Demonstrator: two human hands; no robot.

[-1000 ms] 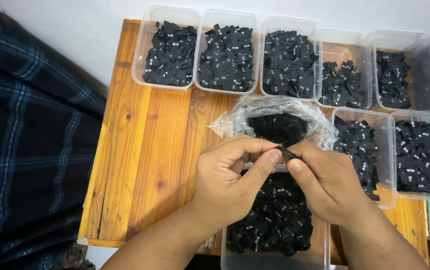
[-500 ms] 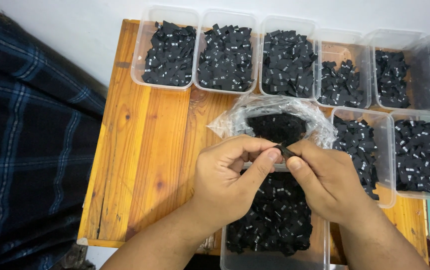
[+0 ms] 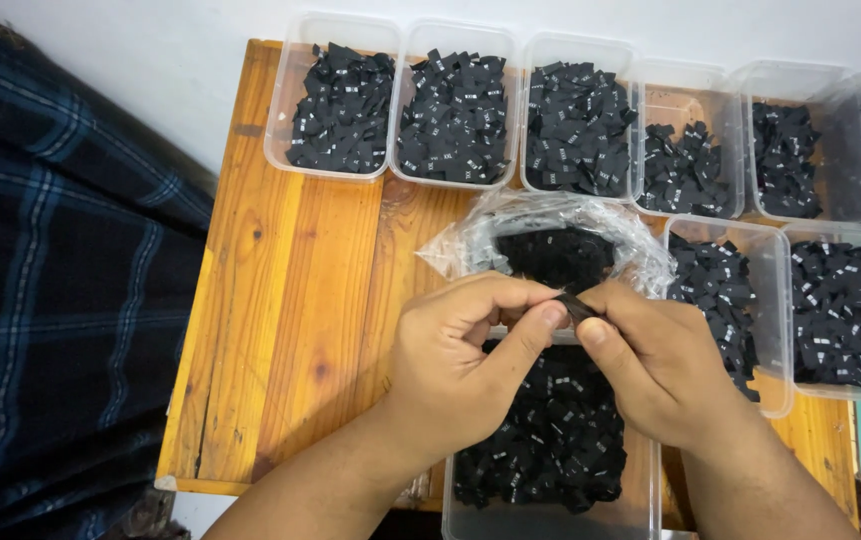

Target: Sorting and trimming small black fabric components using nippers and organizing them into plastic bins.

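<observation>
My left hand point(image 3: 465, 365) and my right hand point(image 3: 660, 365) meet above the middle of a wooden table point(image 3: 290, 300). Between the thumbs and fingertips of both hands sits a small black fabric label point(image 3: 572, 303); most of it is hidden by the fingers. Below the hands stands a clear plastic tub point(image 3: 550, 500) filled with several small black labels. Just beyond the hands lies an open clear plastic bag point(image 3: 550, 235) holding more black labels.
Several clear tubs of black labels line the table's far edge, such as the far-left tub point(image 3: 335, 105) and others at the right point(image 3: 840, 310). A dark blue plaid cloth point(image 3: 60, 290) lies left of the table. A white wall sits behind.
The hands have stayed in place over the tub; the fingertips have shifted slightly on the small label. Nothing else has moved.
</observation>
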